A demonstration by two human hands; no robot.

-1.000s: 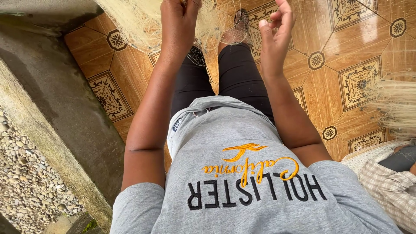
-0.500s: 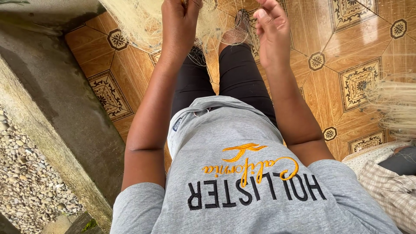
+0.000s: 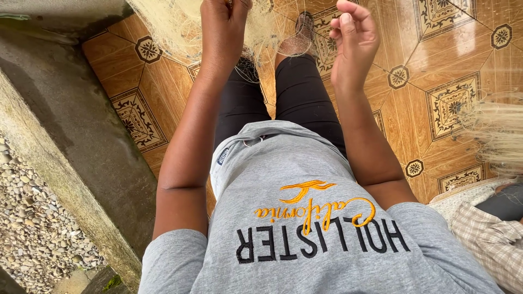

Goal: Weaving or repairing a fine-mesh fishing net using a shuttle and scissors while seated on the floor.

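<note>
I look down my own body: a grey shirt, black leggings, bare feet on a patterned orange tile floor [image 3: 436, 65]. A fine pale fishing net [image 3: 174, 27] hangs in front of me from the top edge and drapes over my legs and foot. My left hand [image 3: 222, 27] is closed on a bunch of the net near the top of the view. My right hand [image 3: 354, 38] is raised beside it with its fingers curled together, pinching what looks like a thin strand of the net; the strand is too fine to make out clearly.
A grey concrete ledge [image 3: 60, 136] runs along the left, with gravel [image 3: 27, 228] below it. Another heap of pale net [image 3: 498, 136] lies at the right edge. A seated person's checked cloth and dark clothing [image 3: 490, 223] show at lower right.
My right hand has shifted a little to the right and its fingers have curled in closer together. My left hand has stayed on the net.
</note>
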